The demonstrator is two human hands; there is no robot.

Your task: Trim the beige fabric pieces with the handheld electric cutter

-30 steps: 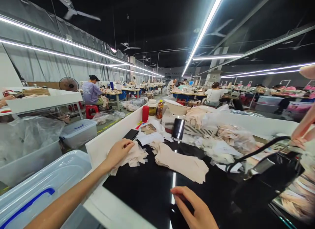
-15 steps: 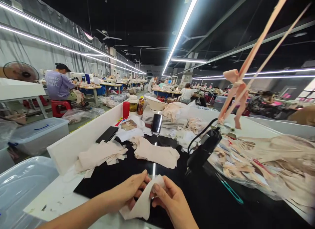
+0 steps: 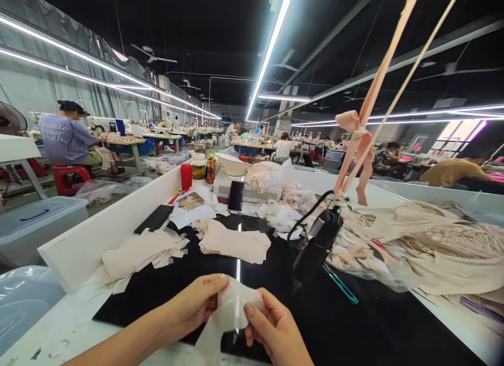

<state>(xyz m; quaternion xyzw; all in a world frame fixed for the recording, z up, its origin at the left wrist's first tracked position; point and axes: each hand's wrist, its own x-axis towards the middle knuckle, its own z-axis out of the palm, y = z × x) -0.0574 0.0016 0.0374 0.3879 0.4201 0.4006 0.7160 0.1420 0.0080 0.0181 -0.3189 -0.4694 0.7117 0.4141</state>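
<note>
Between my two hands, above the black board (image 3: 338, 324), a pale cream fabric piece (image 3: 228, 311) is stretched. My left hand (image 3: 197, 305) pinches its upper left edge between thumb and fingers. My right hand (image 3: 271, 321) grips its right end, thumb on top. The lower left part of the cloth hangs loose. Just beyond my hands lies a stack of cream fabric pieces (image 3: 232, 242), with a second stack (image 3: 139, 253) to its left.
A black tool (image 3: 317, 245) hangs from peach straps at the right, near teal tweezers (image 3: 344, 288). Cream garments (image 3: 441, 245) are heaped far right. A phone (image 3: 236, 196), jars and a low white partition (image 3: 102, 219) stand behind.
The view has shifted, so the surroundings sit further left. The cloth is now held spread flatter between both hands, and my left thumb has come onto its top edge.
</note>
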